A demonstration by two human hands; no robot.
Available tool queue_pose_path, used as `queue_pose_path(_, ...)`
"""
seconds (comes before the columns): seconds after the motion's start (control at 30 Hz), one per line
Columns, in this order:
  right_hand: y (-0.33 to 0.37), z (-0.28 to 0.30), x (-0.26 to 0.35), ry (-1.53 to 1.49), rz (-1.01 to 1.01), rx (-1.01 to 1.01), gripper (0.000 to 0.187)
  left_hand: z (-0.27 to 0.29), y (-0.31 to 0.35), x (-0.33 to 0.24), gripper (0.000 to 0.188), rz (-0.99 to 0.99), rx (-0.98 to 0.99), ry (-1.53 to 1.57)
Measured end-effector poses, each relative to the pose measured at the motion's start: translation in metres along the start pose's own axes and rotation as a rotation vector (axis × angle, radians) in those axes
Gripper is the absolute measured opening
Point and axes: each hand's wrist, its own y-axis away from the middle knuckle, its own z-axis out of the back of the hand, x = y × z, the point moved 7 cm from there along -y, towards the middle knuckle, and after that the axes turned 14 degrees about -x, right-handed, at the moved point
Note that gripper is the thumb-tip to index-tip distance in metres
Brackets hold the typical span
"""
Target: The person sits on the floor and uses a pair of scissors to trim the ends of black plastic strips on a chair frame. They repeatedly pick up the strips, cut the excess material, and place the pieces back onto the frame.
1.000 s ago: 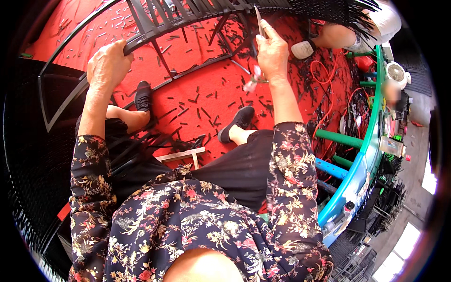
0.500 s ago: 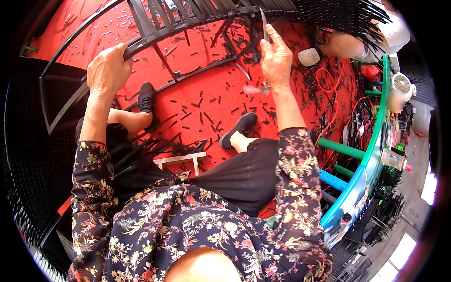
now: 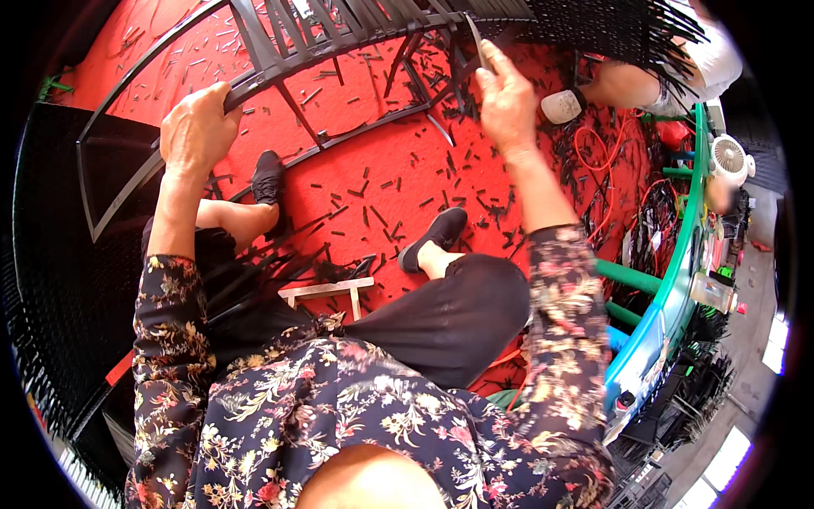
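Note:
A black furniture frame (image 3: 307, 59) with flat woven strips arches across the top of the view. My left hand (image 3: 195, 131) is closed around its curved rail, left of the wrapped strips. My right hand (image 3: 509, 106) is raised on the right, pinching a thin, flat, greyish strip (image 3: 476, 38) between thumb and fingers. The strip's far end meets the frame's edge; whether it is fixed there I cannot tell. Black weave (image 3: 585, 30) continues to the right of that hand, with loose strip ends sticking out.
Short black offcuts litter the red floor covering (image 3: 339, 182). A small pale stool-like frame (image 3: 326, 288) stands between my legs. Another person's leg (image 3: 623, 85) is at upper right. A green and blue curved rail (image 3: 678, 246), a white fan (image 3: 729, 159) and a dark woven panel (image 3: 76, 254) flank me.
My right hand has moved slightly right, its forearm swinging outward. A pinkish blurred thing beneath it no longer shows. My left hand keeps its grip on the rail.

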Motion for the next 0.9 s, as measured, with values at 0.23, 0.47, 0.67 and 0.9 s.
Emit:
queue_pose_path(0.23, 0.057, -0.085, 0.008, -1.337, -1.112, -0.187, 0.021, -0.001, 0.008, 0.004, 0.019, 0.017, -0.016, -0.026)
queue_pose_path(0.47, 0.043, -0.073, 0.013, -1.490, -1.270, -0.043, 0.020, 0.001, 0.003, 0.005, 0.020, 0.017, -0.030, -0.008)
queue_pose_path(0.67, -0.128, 0.040, 0.028, -1.236, -0.570, -0.215, 0.019, -0.002, 0.001, -0.001, 0.021, 0.015, 0.009, -0.009)
queue_pose_path(0.9, -0.045, 0.048, 0.075, -0.749, -0.677, -0.054, 0.037, -0.005, 0.005, 0.010, 0.022, 0.026, 0.007, 0.076)
